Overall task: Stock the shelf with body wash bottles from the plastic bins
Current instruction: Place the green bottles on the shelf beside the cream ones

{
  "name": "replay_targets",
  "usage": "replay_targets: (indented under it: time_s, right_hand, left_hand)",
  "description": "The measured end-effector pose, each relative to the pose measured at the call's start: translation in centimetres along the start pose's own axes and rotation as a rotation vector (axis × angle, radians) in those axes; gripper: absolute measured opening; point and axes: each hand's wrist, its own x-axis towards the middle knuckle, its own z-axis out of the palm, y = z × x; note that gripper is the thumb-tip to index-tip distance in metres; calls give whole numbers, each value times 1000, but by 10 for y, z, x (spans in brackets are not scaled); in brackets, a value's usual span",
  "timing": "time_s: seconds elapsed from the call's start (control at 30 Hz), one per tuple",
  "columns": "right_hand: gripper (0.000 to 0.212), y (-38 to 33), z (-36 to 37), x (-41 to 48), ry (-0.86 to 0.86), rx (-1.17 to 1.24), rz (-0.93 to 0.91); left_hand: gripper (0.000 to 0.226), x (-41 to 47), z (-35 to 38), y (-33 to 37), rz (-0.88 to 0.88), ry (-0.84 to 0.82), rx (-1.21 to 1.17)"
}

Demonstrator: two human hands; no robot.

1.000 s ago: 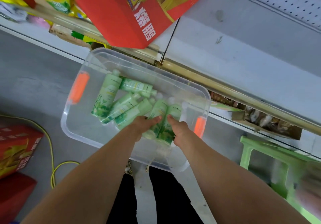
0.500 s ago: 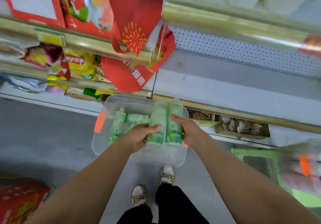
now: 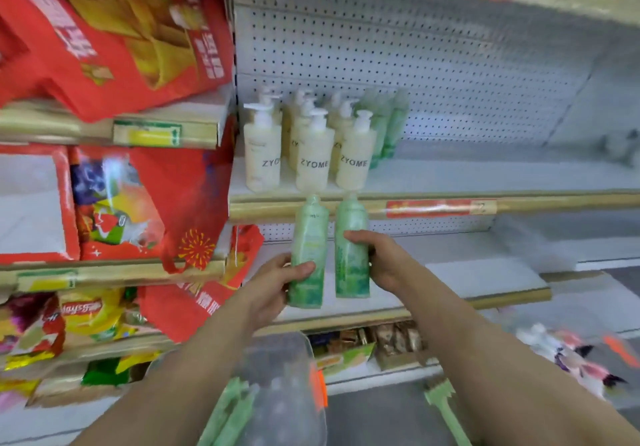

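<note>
My left hand (image 3: 277,281) grips a green body wash bottle (image 3: 309,237) upright, and my right hand (image 3: 382,258) grips a second green bottle (image 3: 350,265) beside it. Both are raised in front of the shelf (image 3: 485,177), just below its gold front rail. On that shelf stand several cream pump bottles (image 3: 313,154) with green bottles (image 3: 391,127) behind them. The clear plastic bin (image 3: 287,386) with an orange handle sits low between my arms, and more green bottles (image 3: 232,414) lie in it.
Red gift bags (image 3: 114,30) and snack packs (image 3: 83,310) fill the shelving on the left. The right part of the bottle shelf and the lower white shelf (image 3: 485,279) are bare. A green stool (image 3: 446,411) stands on the floor at lower right.
Both hands lifted the two green bottles out of the bin and up to the shelf. The view swung from the floor up to the shelving.
</note>
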Motion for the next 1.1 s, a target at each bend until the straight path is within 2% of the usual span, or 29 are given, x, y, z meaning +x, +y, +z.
replay_targets:
  time_s: [0.23,0.37,0.5,0.57,0.67,0.77,0.9,1.1]
  right_hand:
    - [59,-85,-50,15,-66,12,-191]
    - [56,-127,-87,43,-34,6,-253]
    - [34,-167,-122,82,2,-47,-337]
    - [39,-182,-140,104,15,-69,-356]
    - [51,-191,-162,135,2,-122,-381]
    - [55,-191,-171,169,-8,-156,-386]
    - [47,-194,-175,210,-69,-210,-393]
    - [63,-204,-181,241,-169,-275,-395]
  left_hand:
    - [65,22,45,44,123,-97,94]
    - [63,46,72,54,159,-100,90]
    - [53,74,108,52,171,-97,85]
    - [50,89,126,49,177,-98,78]
    - [60,112,148,45,198,-89,72]
    - [70,131,164,44,238,-48,65]
    - [61,150,181,47,294,-7,53]
    - [58,167,207,54,336,46,82]
